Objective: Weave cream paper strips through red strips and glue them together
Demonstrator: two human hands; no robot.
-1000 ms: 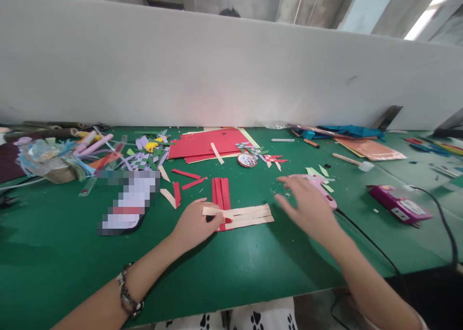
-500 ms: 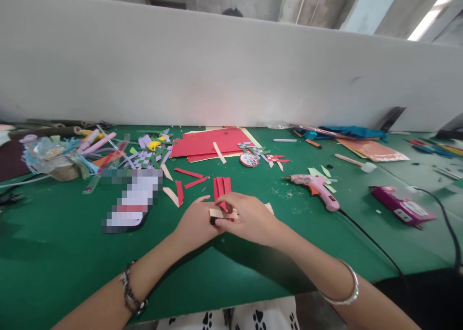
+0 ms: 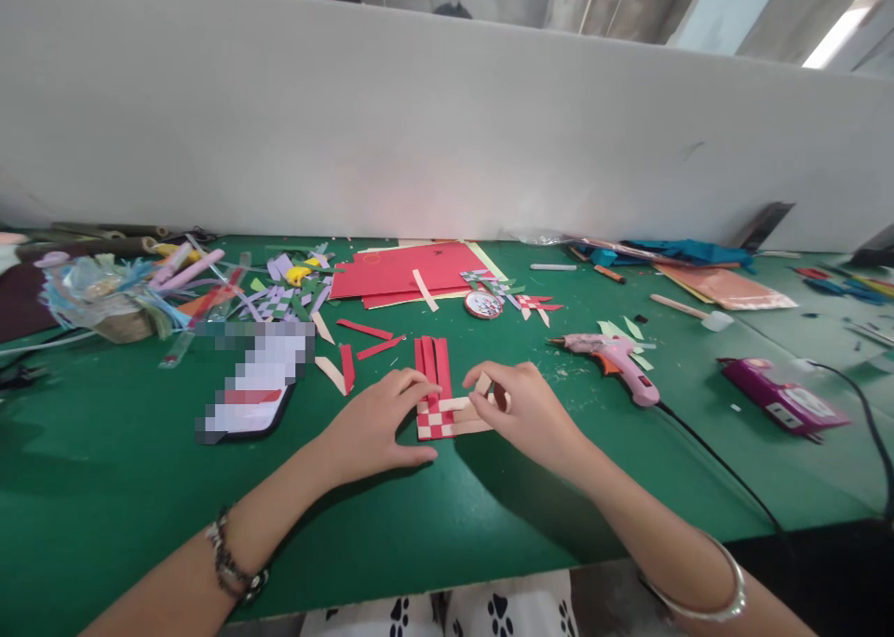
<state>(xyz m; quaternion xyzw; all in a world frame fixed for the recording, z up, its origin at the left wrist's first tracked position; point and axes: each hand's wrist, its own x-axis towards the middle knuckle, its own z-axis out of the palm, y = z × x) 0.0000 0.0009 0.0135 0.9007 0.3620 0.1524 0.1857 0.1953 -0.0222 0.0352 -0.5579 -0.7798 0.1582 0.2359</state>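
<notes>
left hand (image 3: pixel 373 432) at red-and-cream checkered paper weave (image 3: pixel 434 424), right hand (image 3: pixel 535 415) pinching narrow cream paper strip (image 3: pixel 483 386), pink glue gun (image 3: pixel 637 381) on green tabletop (image 3: pixel 391 535)

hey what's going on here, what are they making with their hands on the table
A person is handling a small checkered weave of red and pale strips on a green table. The right hand has its grip on a pale strip, lifted between thumb and fingers, while the left hand is at the weave's left side. The check shows at the near end; the red strips run on unwoven beyond it. A pink glue gun lies to the right.
</notes>
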